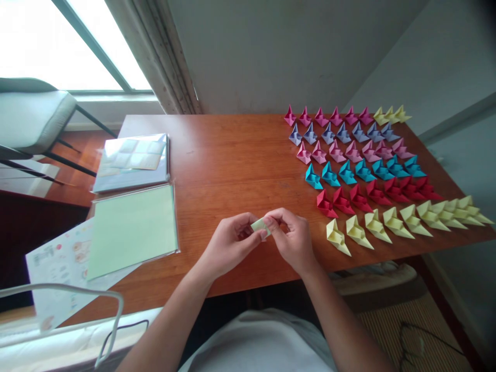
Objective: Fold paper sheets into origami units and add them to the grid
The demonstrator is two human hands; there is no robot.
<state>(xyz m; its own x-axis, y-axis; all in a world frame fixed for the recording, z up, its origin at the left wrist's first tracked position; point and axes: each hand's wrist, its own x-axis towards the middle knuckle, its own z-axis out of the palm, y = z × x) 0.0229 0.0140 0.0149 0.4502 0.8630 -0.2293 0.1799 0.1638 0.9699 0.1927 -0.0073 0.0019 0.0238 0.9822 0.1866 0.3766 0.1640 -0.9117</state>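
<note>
Between both hands is a small piece of folded pale green paper, held above the front part of the wooden table. My left hand pinches it from the left, thumb on top and fingers curled beneath. From the right, my right hand grips its other end between thumb and fingers. The fingers hide part of the paper's shape. Closest to the right hand stands a pale yellow folded paper boat, first in a row of several like it. A red paper boat sits just behind that row.
Rows of teal, pink, lilac and magenta paper boats fill the table's right side. At left lie a pack of light green paper, another wrapped pack and a printed sheet. A white cable curves at lower left.
</note>
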